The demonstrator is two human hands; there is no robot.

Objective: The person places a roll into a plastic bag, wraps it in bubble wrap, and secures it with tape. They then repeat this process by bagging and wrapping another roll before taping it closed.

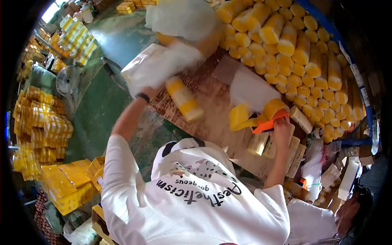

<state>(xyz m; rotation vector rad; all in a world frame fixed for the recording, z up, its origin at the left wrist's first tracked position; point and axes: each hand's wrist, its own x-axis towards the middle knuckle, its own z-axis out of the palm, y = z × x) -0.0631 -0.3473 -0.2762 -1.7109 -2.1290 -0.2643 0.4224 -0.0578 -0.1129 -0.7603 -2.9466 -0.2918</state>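
Observation:
My left hand (152, 90) is at the lower edge of a white plastic-wrapped package (143, 67), gripping it at the table's left side; motion smears the package and the fingers are partly hidden. Just right of that hand is a bundle banded in yellow and white (183, 100), also blurred. In my right hand (281, 124) is an orange tape dispenser (268, 123), the fingers closed round it. A roll of yellow tape (275, 107) sits on the dispenser, and a loop of loose yellow tape (240, 117) extends to its left.
Yellow-and-white bundles (302, 57) are stacked high at the back right of the brown table (212, 112). Several pale boxes (258, 143) line its near right side. Taped cartons (69, 183) stand at the left near a fan (67, 81). Another person (314, 222) is at the lower right.

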